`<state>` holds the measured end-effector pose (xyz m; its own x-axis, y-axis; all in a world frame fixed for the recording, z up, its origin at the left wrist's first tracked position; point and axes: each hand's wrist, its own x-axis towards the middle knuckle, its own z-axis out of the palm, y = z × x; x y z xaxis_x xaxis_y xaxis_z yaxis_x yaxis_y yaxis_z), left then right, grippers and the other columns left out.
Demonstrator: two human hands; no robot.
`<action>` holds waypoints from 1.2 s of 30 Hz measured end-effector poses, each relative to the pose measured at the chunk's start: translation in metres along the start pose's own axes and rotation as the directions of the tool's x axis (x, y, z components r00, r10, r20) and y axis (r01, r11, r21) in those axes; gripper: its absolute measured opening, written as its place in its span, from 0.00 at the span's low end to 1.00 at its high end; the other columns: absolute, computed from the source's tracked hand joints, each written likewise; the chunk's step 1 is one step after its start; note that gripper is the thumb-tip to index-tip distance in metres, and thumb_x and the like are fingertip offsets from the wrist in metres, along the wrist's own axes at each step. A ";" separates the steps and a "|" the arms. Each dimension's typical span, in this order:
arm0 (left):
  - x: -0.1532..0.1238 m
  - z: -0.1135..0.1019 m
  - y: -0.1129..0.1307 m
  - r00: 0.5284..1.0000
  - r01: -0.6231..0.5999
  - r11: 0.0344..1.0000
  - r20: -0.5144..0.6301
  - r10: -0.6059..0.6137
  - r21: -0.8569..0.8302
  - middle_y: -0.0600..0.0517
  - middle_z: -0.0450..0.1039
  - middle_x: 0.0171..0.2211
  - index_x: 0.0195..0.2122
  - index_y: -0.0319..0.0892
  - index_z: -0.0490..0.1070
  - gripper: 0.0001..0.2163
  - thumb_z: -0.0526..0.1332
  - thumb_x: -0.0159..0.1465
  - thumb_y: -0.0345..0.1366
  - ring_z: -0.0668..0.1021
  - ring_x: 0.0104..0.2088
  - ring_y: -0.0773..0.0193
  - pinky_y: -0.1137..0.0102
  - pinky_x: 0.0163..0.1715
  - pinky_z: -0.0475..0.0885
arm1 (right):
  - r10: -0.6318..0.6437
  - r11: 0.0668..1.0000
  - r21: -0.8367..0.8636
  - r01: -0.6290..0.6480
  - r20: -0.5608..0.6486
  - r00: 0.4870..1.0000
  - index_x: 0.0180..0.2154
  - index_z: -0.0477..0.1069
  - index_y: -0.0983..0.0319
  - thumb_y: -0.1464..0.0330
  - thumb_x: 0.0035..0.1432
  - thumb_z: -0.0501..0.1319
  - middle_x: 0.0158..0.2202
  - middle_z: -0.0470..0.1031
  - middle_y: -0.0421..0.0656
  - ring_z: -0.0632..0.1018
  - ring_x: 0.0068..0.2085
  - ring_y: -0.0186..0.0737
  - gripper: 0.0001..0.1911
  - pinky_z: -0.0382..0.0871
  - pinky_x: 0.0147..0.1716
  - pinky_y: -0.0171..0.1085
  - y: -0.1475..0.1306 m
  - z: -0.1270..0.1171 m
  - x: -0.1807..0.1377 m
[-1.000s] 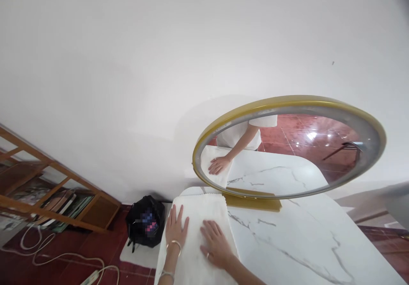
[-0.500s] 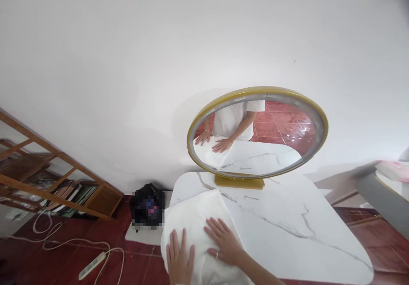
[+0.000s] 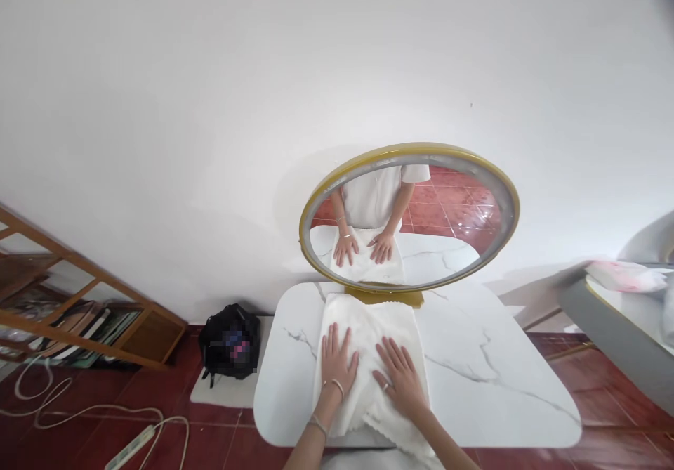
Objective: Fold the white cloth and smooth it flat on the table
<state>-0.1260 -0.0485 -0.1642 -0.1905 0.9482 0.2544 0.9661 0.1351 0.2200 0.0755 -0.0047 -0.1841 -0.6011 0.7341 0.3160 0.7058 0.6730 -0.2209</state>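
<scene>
A white towel (image 3: 368, 329) lies spread along the middle of a white marble table (image 3: 484, 379), its near end hanging over the front edge. My left hand (image 3: 337, 361) rests flat on the towel with fingers stretched out and bracelets at the wrist. My right hand (image 3: 401, 375) lies flat beside it, fingers apart, a ring on one finger. A round gold-framed mirror (image 3: 409, 217) stands at the table's back edge and reflects both hands and the towel.
A white wall rises behind the table. A black bag (image 3: 230, 340) sits on the red tiled floor to the left, near a wooden shelf (image 3: 78, 308) with books. A white power strip and cable (image 3: 126, 442) lie on the floor. A grey surface with pink cloth (image 3: 621, 277) is at right.
The towel has moved from the table's left corner to the middle, in front of the mirror. Both hands stayed flat on it, and the view has shifted to face the table squarely.
</scene>
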 end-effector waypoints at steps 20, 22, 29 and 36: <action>-0.081 -0.037 -0.091 0.939 0.337 0.931 -0.128 -0.321 0.139 0.44 0.52 0.65 0.61 0.45 0.60 0.24 0.47 0.66 0.45 0.55 0.65 0.52 0.53 0.61 0.53 | -0.405 0.893 0.265 0.363 0.123 0.906 0.66 0.42 0.57 0.54 0.65 0.48 0.67 0.43 0.43 0.47 0.67 0.43 0.33 0.47 0.63 0.48 -0.083 0.005 0.039; -0.075 -0.036 -0.075 0.939 0.336 0.931 -0.122 -0.321 0.141 0.43 0.53 0.64 0.60 0.43 0.61 0.24 0.48 0.65 0.45 0.55 0.64 0.51 0.53 0.60 0.54 | -0.408 0.889 0.286 0.357 0.143 0.901 0.66 0.44 0.56 0.55 0.65 0.48 0.67 0.43 0.42 0.47 0.67 0.42 0.32 0.47 0.63 0.47 -0.069 -0.003 0.036; -0.040 -0.021 0.010 0.964 0.265 0.962 -0.006 -0.265 0.059 0.43 0.63 0.57 0.57 0.47 0.66 0.22 0.53 0.63 0.45 0.65 0.57 0.50 0.55 0.51 0.65 | -0.300 0.919 0.339 0.203 0.266 0.916 0.64 0.50 0.54 0.54 0.65 0.48 0.67 0.48 0.40 0.50 0.67 0.42 0.29 0.46 0.64 0.49 0.021 -0.049 0.011; 0.025 -0.009 0.100 0.907 0.374 0.906 0.283 -0.313 -0.196 0.42 0.62 0.55 0.60 0.39 0.58 0.21 0.47 0.67 0.40 0.77 0.36 0.65 0.69 0.39 0.71 | 0.206 0.911 0.340 -0.232 0.111 0.972 0.51 0.69 0.57 0.61 0.66 0.44 0.45 0.77 0.45 0.75 0.49 0.43 0.21 0.69 0.47 0.42 0.115 -0.075 -0.043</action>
<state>-0.0361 -0.0142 -0.1270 -0.4262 0.8986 -0.1044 0.7702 0.4209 0.4792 0.2101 0.0345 -0.1540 -0.4805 0.8625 0.1590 0.6555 0.4737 -0.5882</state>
